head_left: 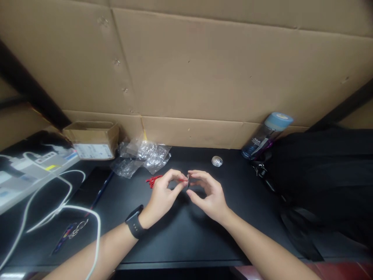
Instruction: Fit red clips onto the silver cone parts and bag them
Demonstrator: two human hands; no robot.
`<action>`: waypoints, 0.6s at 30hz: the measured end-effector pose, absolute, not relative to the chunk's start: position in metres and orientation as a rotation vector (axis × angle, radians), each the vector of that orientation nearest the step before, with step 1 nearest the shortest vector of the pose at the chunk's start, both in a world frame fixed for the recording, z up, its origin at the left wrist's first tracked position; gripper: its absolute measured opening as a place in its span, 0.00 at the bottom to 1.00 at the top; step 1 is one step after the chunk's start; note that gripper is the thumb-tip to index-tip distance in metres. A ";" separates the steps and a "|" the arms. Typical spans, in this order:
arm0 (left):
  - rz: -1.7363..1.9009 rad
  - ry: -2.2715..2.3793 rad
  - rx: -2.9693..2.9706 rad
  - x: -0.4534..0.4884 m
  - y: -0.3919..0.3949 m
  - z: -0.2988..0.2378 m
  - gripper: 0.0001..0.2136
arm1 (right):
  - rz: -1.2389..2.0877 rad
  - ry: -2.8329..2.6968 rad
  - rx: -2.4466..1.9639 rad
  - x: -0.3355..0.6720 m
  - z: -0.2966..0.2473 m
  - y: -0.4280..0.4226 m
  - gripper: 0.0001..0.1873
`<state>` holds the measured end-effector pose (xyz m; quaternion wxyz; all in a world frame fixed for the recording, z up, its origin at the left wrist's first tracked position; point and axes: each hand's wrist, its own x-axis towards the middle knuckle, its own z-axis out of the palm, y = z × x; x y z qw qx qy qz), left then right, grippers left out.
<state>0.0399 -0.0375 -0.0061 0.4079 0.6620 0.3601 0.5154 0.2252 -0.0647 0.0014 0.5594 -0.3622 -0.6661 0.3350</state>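
My left hand (167, 188), with a black watch (135, 222) on its wrist, pinches a red cord (153, 181). The cord's bunched length shows beyond the hand on the left, and a short red bit pokes out at the fingertips. Against that bit stands a thin dark disc-like piece (189, 180), seen nearly edge-on. My right hand (210, 194) holds this piece by its edges between thumb and fingers. The two hands almost meet above the black table. How cord and piece join is too small to make out.
Crumpled clear plastic bags (145, 153) and a small cardboard box (93, 138) lie behind on the left. White cables (97, 229) loop from a power strip (32, 175). A clear round item (217, 161), a blue-capped bottle (266, 136) and a black bag (326, 186) are rightward.
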 end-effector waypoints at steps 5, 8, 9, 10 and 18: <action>1.315 0.862 1.622 0.043 -0.039 -0.006 0.02 | 0.746 -1.616 -0.860 0.225 0.001 -0.065 0.24; 1.289 0.834 1.589 0.044 -0.039 -0.007 0.03 | 0.737 -1.610 -0.845 0.224 0.001 -0.065 0.24; 1.279 0.827 1.585 0.045 -0.039 -0.007 0.03 | 0.736 -1.605 -0.838 0.223 0.001 -0.066 0.25; 1.270 0.823 1.585 0.045 -0.039 -0.007 0.03 | 0.735 -1.603 -0.833 0.223 0.001 -0.066 0.25; 1.271 0.888 1.701 0.043 -0.037 -0.007 0.02 | 0.750 -1.600 -0.869 0.223 0.002 -0.066 0.25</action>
